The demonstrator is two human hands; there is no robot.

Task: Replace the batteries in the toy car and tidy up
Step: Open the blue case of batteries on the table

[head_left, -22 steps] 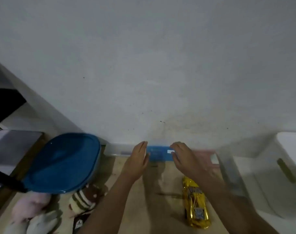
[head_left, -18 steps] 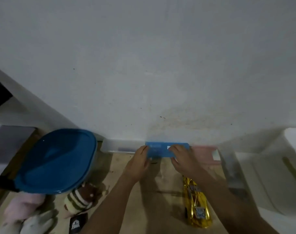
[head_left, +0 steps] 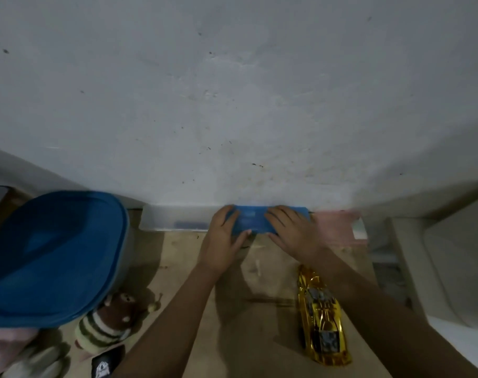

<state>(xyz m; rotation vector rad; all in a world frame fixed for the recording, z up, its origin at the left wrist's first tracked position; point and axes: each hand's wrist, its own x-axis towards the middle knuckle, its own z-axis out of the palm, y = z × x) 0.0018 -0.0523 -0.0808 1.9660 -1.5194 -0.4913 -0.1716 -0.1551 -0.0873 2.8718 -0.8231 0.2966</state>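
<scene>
A shiny gold toy car [head_left: 323,317] lies lengthwise on the wooden surface [head_left: 265,336], at lower right beside my right forearm. Against the wall stands a flat blue box [head_left: 253,221]. My left hand [head_left: 223,241] grips its left end, fingers on top and thumb at the front edge. At the box's right end my right hand [head_left: 292,231] has its fingers spread over the top. No batteries show in this view.
A clear plastic box [head_left: 168,218] and a pink box [head_left: 339,227] flank the blue one along the wall. A big blue-lidded container [head_left: 47,255] stands left, with plush toys [head_left: 107,320] in front. A white bin [head_left: 456,257] stands right.
Both hands have reached forward from just in front of the blue box and closed on its two ends. The camera has tilted a little, and the car has stayed put.
</scene>
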